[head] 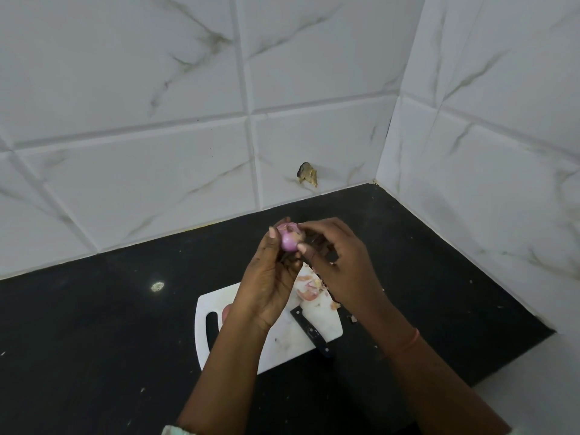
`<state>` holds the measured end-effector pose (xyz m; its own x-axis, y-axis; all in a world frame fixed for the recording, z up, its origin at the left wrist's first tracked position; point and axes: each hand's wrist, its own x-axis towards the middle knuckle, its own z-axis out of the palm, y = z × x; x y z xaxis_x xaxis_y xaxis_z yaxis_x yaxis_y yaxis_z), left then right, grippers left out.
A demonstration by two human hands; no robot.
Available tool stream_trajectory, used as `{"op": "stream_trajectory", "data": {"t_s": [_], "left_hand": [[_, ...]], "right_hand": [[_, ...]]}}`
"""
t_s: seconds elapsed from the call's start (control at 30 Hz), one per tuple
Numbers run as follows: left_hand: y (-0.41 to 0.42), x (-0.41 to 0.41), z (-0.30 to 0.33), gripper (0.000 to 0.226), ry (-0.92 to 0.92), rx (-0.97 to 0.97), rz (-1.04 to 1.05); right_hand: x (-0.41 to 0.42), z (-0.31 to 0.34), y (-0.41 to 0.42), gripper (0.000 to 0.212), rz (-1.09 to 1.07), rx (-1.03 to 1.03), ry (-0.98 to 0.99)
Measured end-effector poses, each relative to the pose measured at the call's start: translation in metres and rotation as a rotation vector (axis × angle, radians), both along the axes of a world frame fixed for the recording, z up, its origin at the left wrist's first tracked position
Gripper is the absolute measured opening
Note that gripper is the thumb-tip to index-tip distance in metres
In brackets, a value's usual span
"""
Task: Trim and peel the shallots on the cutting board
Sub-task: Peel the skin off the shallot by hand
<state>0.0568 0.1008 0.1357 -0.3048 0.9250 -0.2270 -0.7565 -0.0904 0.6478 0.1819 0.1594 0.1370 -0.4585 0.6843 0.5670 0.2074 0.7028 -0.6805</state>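
Note:
A small pink-purple shallot is held up above the white cutting board. My left hand grips it from the left with thumb and fingers. My right hand pinches at its right side, where loose skin sticks out. A black-handled knife lies on the board, its blade hidden under my hands. Pale shallot peels lie on the board's far end. Another pinkish piece shows behind my left wrist.
The board sits on a black countertop in a corner of white marble-look tiled walls. A damaged brown spot marks the back wall. Small peel scraps lie on the counter right of the board.

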Motion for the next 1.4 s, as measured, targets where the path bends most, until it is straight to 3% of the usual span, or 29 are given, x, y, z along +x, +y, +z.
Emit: {"op": "stream_trajectory", "data": {"t_s": [0.13,0.47,0.6,0.87,1.17,1.4], "left_hand": [[-0.003,-0.001,0.002,0.059,0.068,0.035,0.025],[-0.004,-0.002,0.002,0.039,0.257,0.060,0.040],[-0.005,-0.002,0.000,0.038,0.311,0.036,0.054],[-0.006,-0.003,0.000,0.038,0.350,0.037,0.063],[-0.006,-0.001,-0.002,0.046,0.481,-0.028,0.098],[-0.005,0.000,-0.002,0.049,0.364,-0.065,0.094]], "right_hand": [[-0.008,-0.006,-0.002,0.015,-0.126,0.082,0.092],[-0.009,0.004,-0.002,0.008,-0.078,-0.029,0.054],[-0.010,0.002,0.003,0.006,-0.078,0.009,-0.051],[-0.011,0.001,-0.003,0.006,-0.179,0.072,0.048],[-0.018,-0.003,0.001,0.011,-0.331,0.214,-0.101],[-0.026,-0.002,-0.001,0.022,-0.304,0.249,-0.198]]}}
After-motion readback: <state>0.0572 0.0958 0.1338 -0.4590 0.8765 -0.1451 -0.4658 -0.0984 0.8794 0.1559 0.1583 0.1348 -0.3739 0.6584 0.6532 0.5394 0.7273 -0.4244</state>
